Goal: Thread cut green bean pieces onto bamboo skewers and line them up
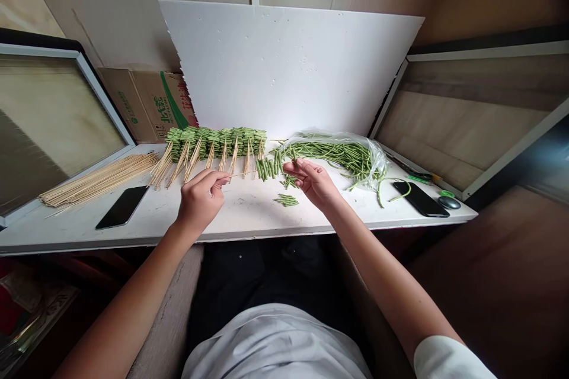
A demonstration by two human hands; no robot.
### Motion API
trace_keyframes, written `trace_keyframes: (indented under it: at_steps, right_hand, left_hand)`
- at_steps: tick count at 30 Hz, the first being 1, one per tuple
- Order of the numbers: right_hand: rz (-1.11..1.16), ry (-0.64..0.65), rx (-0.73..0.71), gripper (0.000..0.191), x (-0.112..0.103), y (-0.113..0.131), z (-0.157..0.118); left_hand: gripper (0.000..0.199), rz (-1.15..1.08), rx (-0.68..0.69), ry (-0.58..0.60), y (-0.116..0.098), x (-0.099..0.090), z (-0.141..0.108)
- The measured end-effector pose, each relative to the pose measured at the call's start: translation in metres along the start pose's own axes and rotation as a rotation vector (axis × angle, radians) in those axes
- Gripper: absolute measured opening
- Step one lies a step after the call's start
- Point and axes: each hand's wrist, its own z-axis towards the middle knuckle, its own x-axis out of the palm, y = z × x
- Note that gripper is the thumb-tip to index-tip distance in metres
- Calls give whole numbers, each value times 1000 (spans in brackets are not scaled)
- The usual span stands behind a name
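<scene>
My left hand (202, 194) is closed around the blunt end of a thin bamboo skewer (242, 174), held level over the table. Cut green bean pieces (269, 167) sit side by side on its far part, pierced crosswise. At the skewer's tip, my right hand (315, 182) pinches a short green bean piece (294, 160) between thumb and fingers. Below the hands lie loose cut bean pieces (287, 200). Behind the left hand, loaded bean skewers (213, 141) are piled in a row, their bare sticks pointing toward me.
Long uncut beans (342, 155) spill from a clear plastic bag (377, 157). Bare skewers (102, 179) lie at left, beside a phone (122, 207). Another phone (420, 198) and a mouse (448, 202) sit at right. A white foam board (293, 65) and a cardboard box (146, 100) stand behind.
</scene>
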Motion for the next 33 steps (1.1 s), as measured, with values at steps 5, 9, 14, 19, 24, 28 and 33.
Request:
trace_keyframes:
  at_steps: [5, 9, 14, 19, 24, 28, 33]
  right_hand:
    - [-5, -24, 4, 33, -2, 0, 1]
    - [-8, -16, 7, 33, -2, -1, 1]
    - [-15, -28, 16, 34, 2, -1, -1]
    - [-4, -37, 21, 34, 2, -4, 0]
    - [-2, -50, 24, 34, 1, -8, 0]
    - [-9, -54, 31, 33, 3, -6, -1]
    - [-3, -65, 22, 34, 4, -7, -1]
  left_hand:
    - [26, -19, 24, -7, -1, 3, -1]
    - [26, -24, 8, -2, -1, 4, -2]
    - [25, -24, -14, 2, -1, 5, -3]
    - [25, -30, -35, 16, 0, 6, -4]
    - [23, -51, -19, 5, 0, 7, -5]
    - [24, -41, -37, 25, 1, 8, -5]
    - [25, -41, -16, 8, 2, 9, -6]
